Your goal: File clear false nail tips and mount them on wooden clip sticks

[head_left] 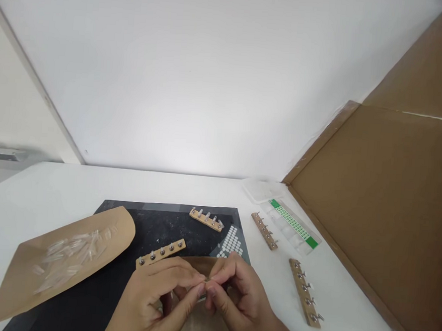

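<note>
My left hand (162,295) and my right hand (236,297) meet at the bottom centre, thumbs and index fingers pinched together at the tips. Something tiny sits between the fingertips, too small to make out. Beneath both hands is a brown paper-like tray (205,328), partly hidden by them. Just behind my left hand lies a wooden strip with round metal studs (166,251), its near edge partly covered. Another wooden strip with clear pieces on its studs (206,220) rests farther back on the black mat (144,225). White oval stickers (231,243) lie behind my right hand.
A brown tray (118,229) of clear plastic tubes (74,253) is on the left. Two wooden strips with metal pins (265,231) (305,292) lie on the right, near a clear case with a green-edged label sheet (294,223). Cardboard (385,197) stands along the right side.
</note>
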The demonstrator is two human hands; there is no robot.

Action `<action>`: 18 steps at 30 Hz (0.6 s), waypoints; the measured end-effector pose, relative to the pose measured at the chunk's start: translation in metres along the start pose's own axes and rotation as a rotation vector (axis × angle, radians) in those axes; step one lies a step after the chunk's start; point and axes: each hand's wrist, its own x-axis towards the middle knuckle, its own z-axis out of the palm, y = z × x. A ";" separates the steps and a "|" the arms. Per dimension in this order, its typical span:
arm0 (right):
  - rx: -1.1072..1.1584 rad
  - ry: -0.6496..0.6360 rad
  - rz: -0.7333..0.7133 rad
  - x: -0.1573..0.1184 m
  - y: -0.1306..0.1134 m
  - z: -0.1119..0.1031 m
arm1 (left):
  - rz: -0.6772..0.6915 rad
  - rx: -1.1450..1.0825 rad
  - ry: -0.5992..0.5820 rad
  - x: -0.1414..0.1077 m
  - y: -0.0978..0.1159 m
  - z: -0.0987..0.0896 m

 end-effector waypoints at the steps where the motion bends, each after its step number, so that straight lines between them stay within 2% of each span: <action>1: -0.003 0.005 0.002 0.000 0.000 0.000 | 0.014 0.018 0.017 -0.001 -0.001 0.000; 5: 0.009 0.015 -0.004 0.001 0.001 0.001 | 0.061 0.086 0.075 -0.003 -0.003 0.002; 9: 0.027 0.012 0.011 0.002 0.004 0.002 | 0.090 0.103 0.083 -0.001 -0.003 0.003; 14: 0.033 0.034 0.009 0.003 0.004 0.002 | 0.127 0.081 0.063 0.005 0.003 0.001; 18: 0.011 0.120 0.009 0.006 0.002 -0.002 | 0.147 0.085 -0.003 0.007 0.004 0.001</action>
